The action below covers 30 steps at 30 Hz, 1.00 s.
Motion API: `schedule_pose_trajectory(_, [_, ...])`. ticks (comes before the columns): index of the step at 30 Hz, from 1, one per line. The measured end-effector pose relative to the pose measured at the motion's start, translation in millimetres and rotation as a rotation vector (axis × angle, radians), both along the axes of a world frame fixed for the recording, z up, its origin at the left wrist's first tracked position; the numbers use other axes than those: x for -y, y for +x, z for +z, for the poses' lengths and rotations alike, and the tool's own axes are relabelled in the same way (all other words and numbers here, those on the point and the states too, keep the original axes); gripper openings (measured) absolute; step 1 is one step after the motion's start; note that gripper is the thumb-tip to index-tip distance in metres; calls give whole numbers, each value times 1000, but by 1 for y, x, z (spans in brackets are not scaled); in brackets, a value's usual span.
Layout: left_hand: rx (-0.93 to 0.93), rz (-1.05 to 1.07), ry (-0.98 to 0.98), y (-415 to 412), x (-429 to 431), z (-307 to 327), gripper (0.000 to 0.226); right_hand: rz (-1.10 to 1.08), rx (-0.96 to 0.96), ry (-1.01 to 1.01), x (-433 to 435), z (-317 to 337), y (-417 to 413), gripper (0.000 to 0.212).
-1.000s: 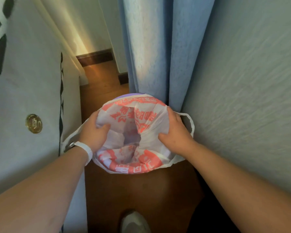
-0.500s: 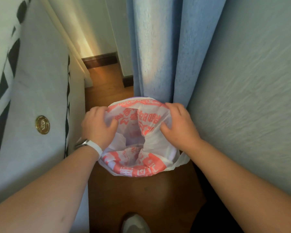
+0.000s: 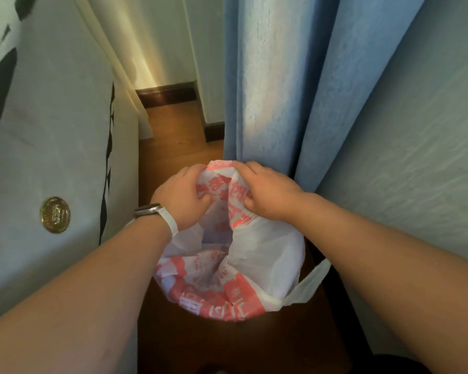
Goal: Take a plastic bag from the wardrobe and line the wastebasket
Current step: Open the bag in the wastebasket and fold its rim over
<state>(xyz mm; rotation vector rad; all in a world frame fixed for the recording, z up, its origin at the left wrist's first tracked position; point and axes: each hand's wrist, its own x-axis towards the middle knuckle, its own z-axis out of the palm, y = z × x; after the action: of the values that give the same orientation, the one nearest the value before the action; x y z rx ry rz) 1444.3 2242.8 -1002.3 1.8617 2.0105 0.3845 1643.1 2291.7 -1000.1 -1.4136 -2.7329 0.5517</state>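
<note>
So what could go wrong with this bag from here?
Both hands, left and right, pinch the bag only at its far edge, so pulling hard there could tear the thin plastic or drag the near edge off the rim. The loose handle hangs outside by the curtain and may stay untucked.

A narrow strip of reddish-brown wooden floor (image 3: 173, 147) runs away between a pale piece of furniture and blue drapery. The furniture's white panel (image 3: 52, 136) fills the left side, marked with black leaf-like shapes and carrying a round brass knob (image 3: 55, 215). A blue curtain (image 3: 276, 85) hangs in vertical folds down to the floor at centre, and a textured pale blue wall (image 3: 416, 147) covers the right. At the far end stands a white wall with a dark baseboard (image 3: 168, 93), where warm light falls across the corner.
</note>
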Motion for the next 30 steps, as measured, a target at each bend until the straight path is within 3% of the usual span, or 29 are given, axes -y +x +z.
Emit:
schedule_pose_trajectory(4, [-18,67,-33,-5,-13,-4,25,-63,1,20,-9,-11,-1,38])
schedule_pose_trajectory(7, [-41,95,-50,-12,-15,-10,19,-136,14,23,-11,-16,2,20])
schedule_pose_trajectory(13, [-2,121,-160,-25,-7,-14,15,-221,-23,-62,-3,-11,11,33])
schedule_pose_trajectory(17, [-37,123,-35,-15,11,2,52,-268,-161,-62,18,6,24,44])
schedule_pose_trajectory(21, [-137,-16,67,23,37,18,44,-319,-233,-28,54,15,43,41])
schedule_pose_trajectory(24, [-73,-219,-81,58,59,31,33,-392,-258,-88,80,16,59,45])
schedule_pose_trajectory(30, [-83,-431,-264,113,97,44,45,-455,-349,-172,114,14,76,40])
